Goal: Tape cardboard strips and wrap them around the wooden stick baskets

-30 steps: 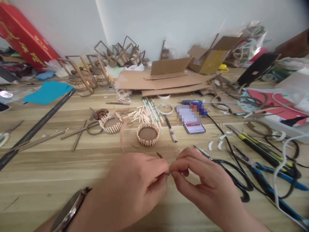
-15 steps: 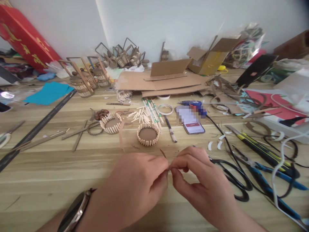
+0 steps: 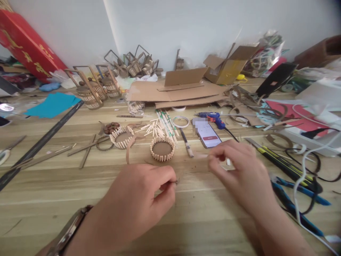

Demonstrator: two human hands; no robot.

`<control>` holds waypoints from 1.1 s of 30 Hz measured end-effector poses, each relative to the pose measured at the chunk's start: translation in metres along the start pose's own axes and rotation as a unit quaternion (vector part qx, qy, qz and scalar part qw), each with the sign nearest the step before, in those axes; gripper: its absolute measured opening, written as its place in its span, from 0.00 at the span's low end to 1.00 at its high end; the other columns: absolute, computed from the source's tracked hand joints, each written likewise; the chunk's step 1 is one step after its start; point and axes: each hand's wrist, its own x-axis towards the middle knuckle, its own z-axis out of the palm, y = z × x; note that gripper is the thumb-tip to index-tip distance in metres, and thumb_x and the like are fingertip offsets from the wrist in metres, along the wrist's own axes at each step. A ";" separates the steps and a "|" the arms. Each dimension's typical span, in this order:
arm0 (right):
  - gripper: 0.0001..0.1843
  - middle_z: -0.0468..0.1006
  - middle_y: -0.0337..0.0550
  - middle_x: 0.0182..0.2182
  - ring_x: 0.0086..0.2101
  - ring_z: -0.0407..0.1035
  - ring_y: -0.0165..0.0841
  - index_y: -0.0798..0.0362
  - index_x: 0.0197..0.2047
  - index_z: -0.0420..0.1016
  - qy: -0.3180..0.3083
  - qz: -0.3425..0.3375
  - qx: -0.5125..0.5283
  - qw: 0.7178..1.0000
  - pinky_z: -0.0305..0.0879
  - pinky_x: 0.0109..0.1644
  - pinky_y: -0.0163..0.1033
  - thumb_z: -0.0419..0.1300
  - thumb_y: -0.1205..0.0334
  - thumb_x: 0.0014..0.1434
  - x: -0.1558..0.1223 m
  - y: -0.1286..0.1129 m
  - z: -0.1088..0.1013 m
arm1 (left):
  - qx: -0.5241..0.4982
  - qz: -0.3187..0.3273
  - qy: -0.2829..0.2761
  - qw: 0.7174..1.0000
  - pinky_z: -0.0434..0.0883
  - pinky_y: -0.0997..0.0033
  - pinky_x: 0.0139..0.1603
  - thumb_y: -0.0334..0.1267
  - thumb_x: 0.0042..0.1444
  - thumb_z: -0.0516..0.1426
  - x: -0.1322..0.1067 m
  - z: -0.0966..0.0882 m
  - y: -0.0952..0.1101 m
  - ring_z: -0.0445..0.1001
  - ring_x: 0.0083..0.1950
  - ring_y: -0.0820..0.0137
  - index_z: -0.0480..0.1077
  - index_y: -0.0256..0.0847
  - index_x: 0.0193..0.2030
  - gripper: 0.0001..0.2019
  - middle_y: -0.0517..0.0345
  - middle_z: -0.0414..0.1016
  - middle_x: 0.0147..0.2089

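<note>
My left hand (image 3: 141, 195) is closed in a pinch over the wooden table, with the dark end of a thin brown strip (image 3: 177, 181) poking out at the fingertips. The rest of that strip is hidden by the fingers. To the right, my right hand (image 3: 241, 174) hovers below the phone (image 3: 207, 133), thumb and forefinger pressed together. A pale smear shows at its fingertips, too blurred to name. Just beyond my left hand stands a round brown base ringed with short wooden sticks (image 3: 162, 149). A second stick-ringed base (image 3: 122, 138) lies farther left.
Loose sticks (image 3: 153, 128), a tape roll (image 3: 180, 122) and a brush-like tool (image 3: 187, 144) lie mid-table. A blue glue gun (image 3: 213, 117) sits behind the phone. Utility knife (image 3: 282, 165), pliers (image 3: 293, 204) and a white cable (image 3: 297, 192) crowd the right. Small finished buckets (image 3: 90, 94) stand at the back left.
My hands were together at the fingertips and are now apart. The right hand has moved up and right, toward the phone; the left has shifted slightly left, keeping its pinch.
</note>
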 end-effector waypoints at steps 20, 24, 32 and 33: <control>0.10 0.73 0.45 0.21 0.29 0.66 0.42 0.51 0.32 0.78 0.052 0.382 -0.244 0.890 0.53 0.38 0.46 0.55 0.64 0.52 0.003 0.135 -0.040 | -0.080 0.019 0.061 0.995 0.60 0.78 0.22 0.31 0.57 0.52 -0.012 -0.010 0.005 0.69 0.24 0.75 0.68 0.43 0.29 0.08 0.67 0.72 0.23; 0.15 0.79 0.52 0.35 0.42 0.69 0.45 0.52 0.34 0.78 0.081 0.343 -0.258 0.900 0.55 0.45 0.46 0.50 0.67 0.52 0.000 0.130 -0.034 | -0.128 0.015 0.058 0.990 0.62 0.80 0.22 0.32 0.59 0.52 -0.015 -0.016 0.010 0.71 0.25 0.76 0.69 0.44 0.30 0.08 0.68 0.74 0.25; 0.14 0.75 0.53 0.23 0.36 0.68 0.49 0.53 0.30 0.75 0.132 0.321 -0.298 0.889 0.56 0.42 0.52 0.49 0.61 0.55 -0.002 0.145 -0.032 | -0.193 0.005 0.091 0.977 0.63 0.83 0.21 0.33 0.58 0.54 -0.027 -0.024 0.018 0.68 0.22 0.78 0.73 0.47 0.29 0.09 0.69 0.74 0.24; 0.16 0.74 0.54 0.23 0.38 0.68 0.51 0.54 0.30 0.76 0.128 0.305 -0.306 0.893 0.56 0.42 0.53 0.49 0.59 0.56 -0.003 0.146 -0.031 | -0.209 -0.001 0.094 0.973 0.64 0.83 0.21 0.33 0.58 0.55 -0.029 -0.024 0.019 0.69 0.22 0.78 0.73 0.47 0.29 0.09 0.69 0.74 0.24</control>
